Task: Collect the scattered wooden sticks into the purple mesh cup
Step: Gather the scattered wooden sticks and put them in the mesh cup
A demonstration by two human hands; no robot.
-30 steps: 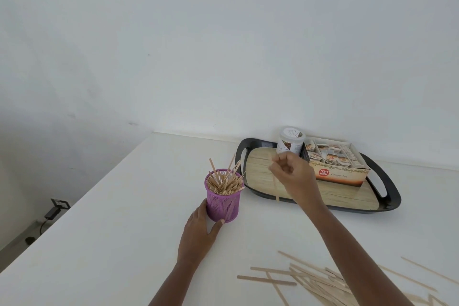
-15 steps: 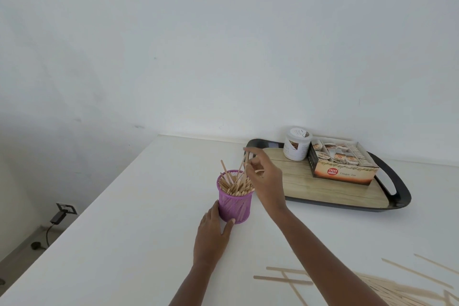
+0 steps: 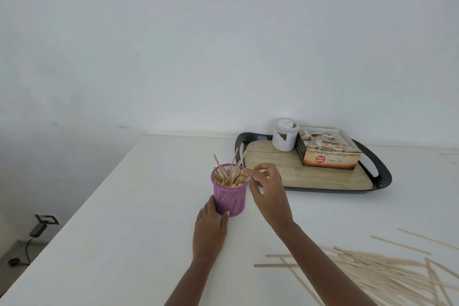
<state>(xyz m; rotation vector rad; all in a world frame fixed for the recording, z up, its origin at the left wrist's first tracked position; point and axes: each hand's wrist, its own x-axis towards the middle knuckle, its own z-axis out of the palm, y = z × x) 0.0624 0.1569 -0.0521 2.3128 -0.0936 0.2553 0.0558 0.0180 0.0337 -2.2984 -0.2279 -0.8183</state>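
Note:
The purple mesh cup (image 3: 229, 200) stands upright on the white table (image 3: 139, 226), packed with wooden sticks (image 3: 229, 176); three of them poke up higher than the others. My left hand (image 3: 210, 233) grips the cup's base from the near side. My right hand (image 3: 269, 194) hovers just right of the rim, fingers spread, fingertips by the stick tops, and nothing shows in it. Several scattered wooden sticks (image 3: 377, 271) lie in a loose pile at the lower right of the table.
A black tray (image 3: 382, 176) with a wood-look floor sits behind the cup on the right, holding a white jar (image 3: 284, 135) and an open tea box (image 3: 327, 154). The table's left edge drops to a floor with a wall socket (image 3: 46, 218) and a plugged-in cable.
My right hand carried a stick from over the tray to the cup, lowered it in among the others and let go. The left hand stayed on the cup.

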